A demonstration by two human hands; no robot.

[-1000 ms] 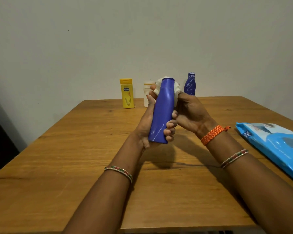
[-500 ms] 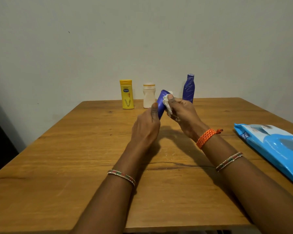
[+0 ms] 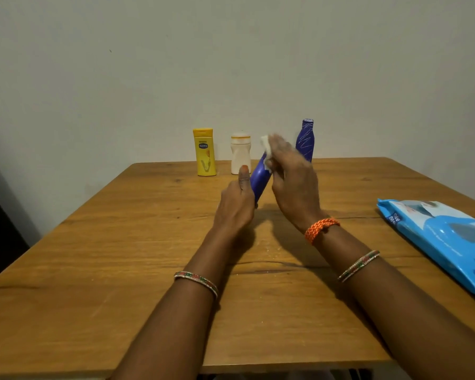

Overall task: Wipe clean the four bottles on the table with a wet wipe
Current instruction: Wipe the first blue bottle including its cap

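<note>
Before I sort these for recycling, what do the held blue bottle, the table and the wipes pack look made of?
Blue bottle: probably plastic, smooth and slightly glossy, with a pale sheen. Table: wood or wood-look laminate; grain lines and knots show, satin finish. Wipes pack: soft plastic film, shiny and creased.

Soft, fairly dim indoor light falls evenly, with no glare on the desk. Both hands throw dark shadows onto the wood just beneath and toward the viewer. The right hand is smeared by motion blur at its fingers, while the left hand stays sharper; the desk's edges bow with wide-angle distortion.
</note>
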